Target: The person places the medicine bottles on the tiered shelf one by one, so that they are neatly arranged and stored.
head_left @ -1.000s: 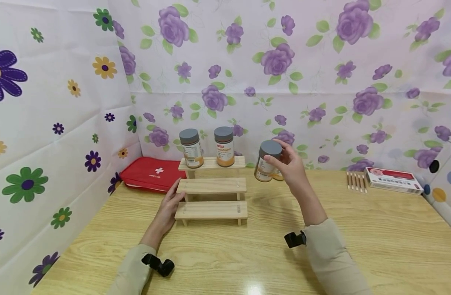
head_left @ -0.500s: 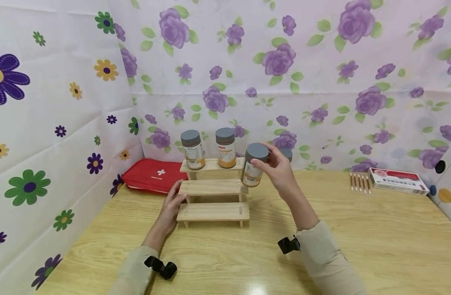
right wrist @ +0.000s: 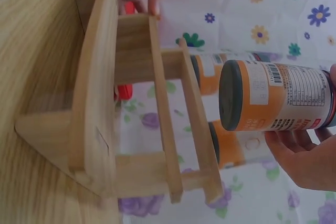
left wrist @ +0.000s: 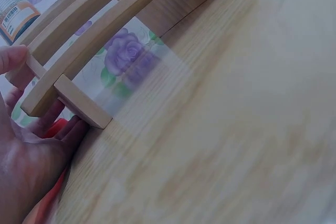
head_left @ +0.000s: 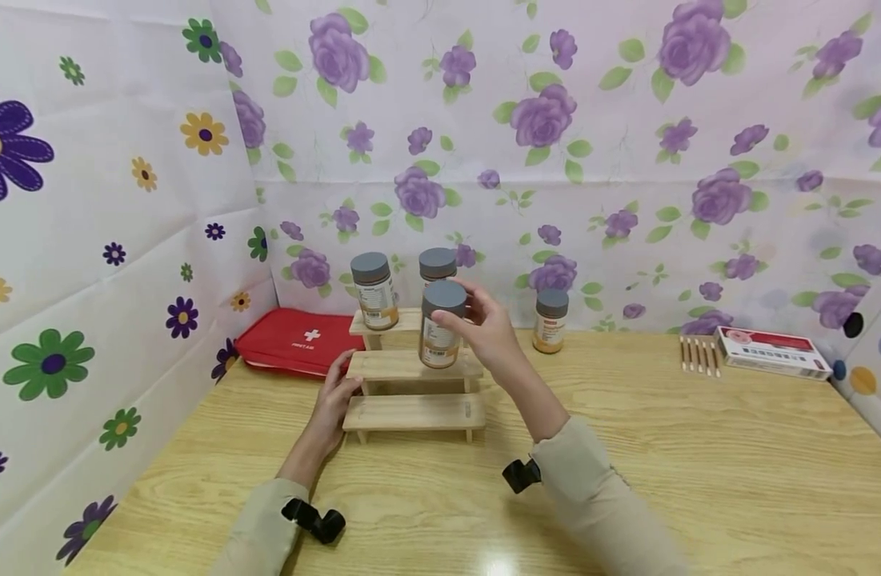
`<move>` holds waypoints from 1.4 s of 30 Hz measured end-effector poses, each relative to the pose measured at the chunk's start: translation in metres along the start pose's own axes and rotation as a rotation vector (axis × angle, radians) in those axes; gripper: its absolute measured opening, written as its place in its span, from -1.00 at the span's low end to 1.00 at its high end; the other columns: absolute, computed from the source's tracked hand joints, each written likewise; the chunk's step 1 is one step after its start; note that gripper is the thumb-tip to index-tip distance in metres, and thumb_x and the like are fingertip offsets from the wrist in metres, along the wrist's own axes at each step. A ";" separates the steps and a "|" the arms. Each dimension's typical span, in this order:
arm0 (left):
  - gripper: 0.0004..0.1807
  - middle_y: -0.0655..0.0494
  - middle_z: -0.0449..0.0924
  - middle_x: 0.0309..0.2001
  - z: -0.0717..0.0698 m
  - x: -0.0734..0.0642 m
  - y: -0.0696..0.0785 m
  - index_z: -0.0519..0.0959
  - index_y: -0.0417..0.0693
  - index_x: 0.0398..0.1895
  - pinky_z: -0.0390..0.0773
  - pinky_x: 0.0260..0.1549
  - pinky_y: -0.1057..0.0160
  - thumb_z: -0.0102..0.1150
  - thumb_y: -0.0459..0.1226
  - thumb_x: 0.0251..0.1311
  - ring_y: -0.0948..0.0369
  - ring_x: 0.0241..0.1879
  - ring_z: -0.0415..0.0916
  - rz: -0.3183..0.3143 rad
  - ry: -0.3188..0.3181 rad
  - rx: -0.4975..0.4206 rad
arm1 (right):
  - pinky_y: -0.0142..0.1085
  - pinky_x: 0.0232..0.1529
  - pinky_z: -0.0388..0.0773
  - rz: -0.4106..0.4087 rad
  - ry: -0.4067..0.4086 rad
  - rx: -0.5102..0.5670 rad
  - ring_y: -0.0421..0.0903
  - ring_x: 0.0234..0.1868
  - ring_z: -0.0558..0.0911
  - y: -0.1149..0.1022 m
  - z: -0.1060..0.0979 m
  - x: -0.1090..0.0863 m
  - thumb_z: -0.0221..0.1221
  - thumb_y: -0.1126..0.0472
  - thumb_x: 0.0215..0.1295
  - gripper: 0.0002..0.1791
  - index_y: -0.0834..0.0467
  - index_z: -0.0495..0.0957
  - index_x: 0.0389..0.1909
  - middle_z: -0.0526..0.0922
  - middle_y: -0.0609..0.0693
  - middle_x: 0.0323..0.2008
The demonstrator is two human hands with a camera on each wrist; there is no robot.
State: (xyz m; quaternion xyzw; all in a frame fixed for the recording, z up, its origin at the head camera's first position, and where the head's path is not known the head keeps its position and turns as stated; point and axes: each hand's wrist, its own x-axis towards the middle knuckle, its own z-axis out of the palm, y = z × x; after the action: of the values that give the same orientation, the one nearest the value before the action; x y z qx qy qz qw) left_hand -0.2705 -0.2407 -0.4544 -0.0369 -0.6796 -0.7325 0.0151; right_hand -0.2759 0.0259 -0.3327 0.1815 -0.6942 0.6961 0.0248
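A three-tier wooden display stand (head_left: pixel 411 411) is on the table. My left hand (head_left: pixel 332 400) grips the left end of its middle tier, thumb on top and fingers below, as the left wrist view shows. My right hand (head_left: pixel 489 334) holds a pill bottle (head_left: pixel 441 340) with a grey lid and a white-and-orange label. In the right wrist view the held bottle (right wrist: pixel 278 95) hangs apart from the middle tier. Two similar bottles stand on the top tier: the left bottle (head_left: pixel 376 296) shows fully, the right bottle (head_left: pixel 436 262) is mostly hidden behind the held one.
Another grey-lidded bottle (head_left: pixel 550 322) stands on the table right of the stand. Behind the stand's left side lies a red first-aid pouch (head_left: pixel 299 340). Several cotton swabs (head_left: pixel 699 357) and a red-and-white box (head_left: pixel 774 352) are at the far right. Flowered cloth walls (head_left: pixel 613 144) enclose the table.
My right hand has carried the held bottle leftward from right of the stand to over its middle tier, uncovering the bottle on the table. My left hand stays on the stand.
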 end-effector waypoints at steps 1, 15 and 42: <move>-0.33 -0.01 0.25 0.23 0.000 0.000 0.000 -0.06 0.02 0.53 0.43 0.04 0.27 -0.14 -0.30 0.41 0.34 0.02 0.42 -0.004 -0.003 0.002 | -0.29 0.04 0.50 0.005 0.002 -0.004 -0.03 0.09 0.54 0.001 0.004 0.001 0.27 0.17 0.29 -0.39 -0.03 0.36 0.35 0.51 0.12 0.18; -0.34 0.18 0.38 0.05 -0.001 0.000 -0.002 -0.01 0.05 0.52 0.47 -0.03 0.34 -0.11 -0.31 0.40 0.26 0.00 0.44 0.006 0.008 -0.019 | -0.28 0.04 0.53 -0.025 -0.005 0.000 -0.03 0.04 0.55 0.004 0.050 0.014 0.31 0.19 0.24 -0.40 0.02 0.41 0.31 0.52 0.14 0.14; -0.32 0.05 -0.01 0.50 -0.004 0.004 -0.008 -0.06 0.15 0.55 0.13 0.39 0.10 -0.14 -0.26 0.41 0.11 0.44 0.09 -0.028 -0.021 -0.030 | -0.18 0.06 0.55 0.010 0.043 0.004 0.06 0.06 0.58 0.028 0.089 0.026 0.32 0.18 0.24 -0.36 0.08 0.37 0.34 0.47 0.16 0.21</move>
State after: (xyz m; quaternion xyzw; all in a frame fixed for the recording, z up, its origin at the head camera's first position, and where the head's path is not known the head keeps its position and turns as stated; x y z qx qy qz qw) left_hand -0.2752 -0.2437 -0.4618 -0.0354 -0.6690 -0.7425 -0.0026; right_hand -0.2888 -0.0670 -0.3547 0.1632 -0.6929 0.7014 0.0358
